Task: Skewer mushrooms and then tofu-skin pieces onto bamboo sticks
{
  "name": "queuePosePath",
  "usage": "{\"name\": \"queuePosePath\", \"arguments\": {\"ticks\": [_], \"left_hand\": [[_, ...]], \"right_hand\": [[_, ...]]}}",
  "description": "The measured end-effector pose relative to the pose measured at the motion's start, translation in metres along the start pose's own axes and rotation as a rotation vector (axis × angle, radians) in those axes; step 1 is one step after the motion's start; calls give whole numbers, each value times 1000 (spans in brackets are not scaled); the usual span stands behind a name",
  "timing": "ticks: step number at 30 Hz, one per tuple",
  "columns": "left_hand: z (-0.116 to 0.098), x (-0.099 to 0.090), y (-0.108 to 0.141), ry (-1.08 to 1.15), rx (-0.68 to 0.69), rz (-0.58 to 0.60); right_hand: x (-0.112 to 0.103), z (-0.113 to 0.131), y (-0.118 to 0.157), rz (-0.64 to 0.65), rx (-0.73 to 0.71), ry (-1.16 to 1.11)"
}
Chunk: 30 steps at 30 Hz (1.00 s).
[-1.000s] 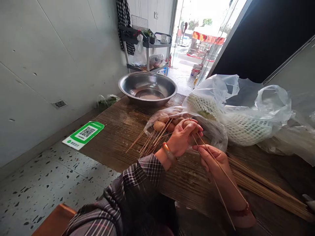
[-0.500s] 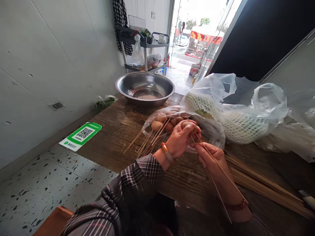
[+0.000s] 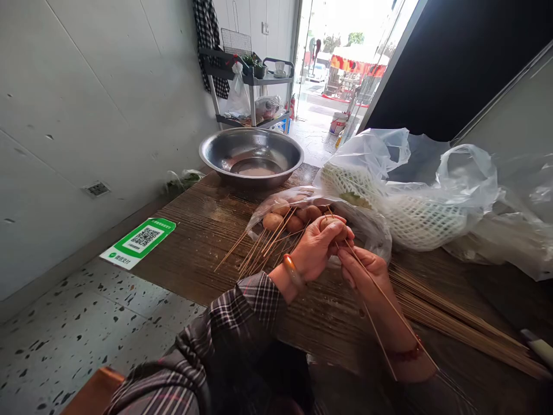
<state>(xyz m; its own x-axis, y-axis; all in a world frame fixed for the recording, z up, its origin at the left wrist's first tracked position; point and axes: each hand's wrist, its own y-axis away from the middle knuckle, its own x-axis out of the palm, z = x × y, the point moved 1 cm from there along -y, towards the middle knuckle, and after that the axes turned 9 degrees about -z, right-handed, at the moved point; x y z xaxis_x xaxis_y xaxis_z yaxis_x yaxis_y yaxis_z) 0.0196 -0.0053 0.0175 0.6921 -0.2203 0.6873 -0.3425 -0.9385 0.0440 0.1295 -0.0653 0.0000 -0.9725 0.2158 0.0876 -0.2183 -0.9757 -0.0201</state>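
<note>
My left hand (image 3: 317,245) is closed round a brown potato (image 3: 333,229), holding it above the table. Two thin bamboo skewers (image 3: 400,314) run from the potato back past my right forearm. Close against the potato, my right hand (image 3: 365,271) pinches the skewers with thumb and fingers. Short skewer tips show just above the potato. Behind my left hand, several potatoes (image 3: 273,221) lie at the mouth of a clear plastic bag (image 3: 367,222). Several skewers (image 3: 259,253) slant from them towards me. My palms are hidden.
A wide steel basin (image 3: 253,173) stands at the table's far end. White bags with net-wrapped produce (image 3: 425,219) sit at right. A bundle of loose skewers (image 3: 458,323) lies beside my right arm, near a pale handle (image 3: 540,349). A green QR card (image 3: 144,239) rests on the left edge.
The view has shifted slightly. The potato has turned a little in my left hand and shows more of its surface. The skewers' rear ends have spread further apart.
</note>
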Motion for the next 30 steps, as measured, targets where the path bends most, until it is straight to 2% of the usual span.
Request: {"name": "queuePosePath", "arguments": {"ticks": [7, 11, 17, 25, 30], "left_hand": [[-1, 1, 2, 21, -1, 2], [-7, -1, 2, 1, 2, -7], [-13, -3, -1, 6, 21, -72], [-4, -1, -1, -19, 26, -33], [1, 2, 0, -36, 8, -6]], "right_hand": [[2, 3, -2, -13, -66, 131], [2, 6, 0, 20, -121, 163], [-1, 4, 2, 63, -85, 165], [0, -3, -1, 9, -54, 105], [3, 4, -1, -20, -88, 87]]}}
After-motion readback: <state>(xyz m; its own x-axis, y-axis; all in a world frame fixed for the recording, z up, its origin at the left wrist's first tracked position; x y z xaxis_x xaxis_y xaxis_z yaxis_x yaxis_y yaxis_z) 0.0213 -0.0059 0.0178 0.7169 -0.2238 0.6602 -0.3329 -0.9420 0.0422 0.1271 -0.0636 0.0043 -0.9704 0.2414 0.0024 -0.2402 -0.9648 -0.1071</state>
